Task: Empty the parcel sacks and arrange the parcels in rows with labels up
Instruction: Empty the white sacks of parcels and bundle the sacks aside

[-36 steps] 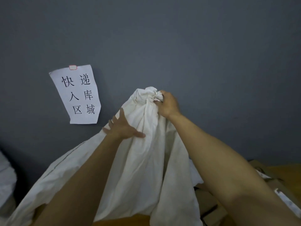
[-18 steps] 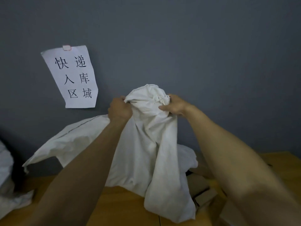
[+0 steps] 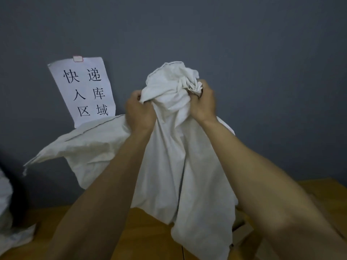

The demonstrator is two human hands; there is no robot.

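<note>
Head view: both bare forearms reach up and forward, side by side, with the two hands raised in front of the wall. The left hand [image 3: 139,111] is a closed fist, fingers curled into a fold of the limp white woven-fabric sack [image 3: 169,166]. The right hand [image 3: 203,102] clenches the bunched, crumpled end of the same sack, just beside the left. The one held sack hangs down between the arms. Its lower end trails onto the orange-brown wooden table [image 3: 150,239], and one wide flap spreads out to the left.

Blurred brown cardboard parcels [image 3: 245,234] lie on the table behind the right forearm; their number and labels cannot be told. A second crumpled white sack [image 3: 16,239] sits at the left edge. One white paper sign with six black characters [image 3: 84,89] is taped to the dark grey wall [image 3: 262,53].
</note>
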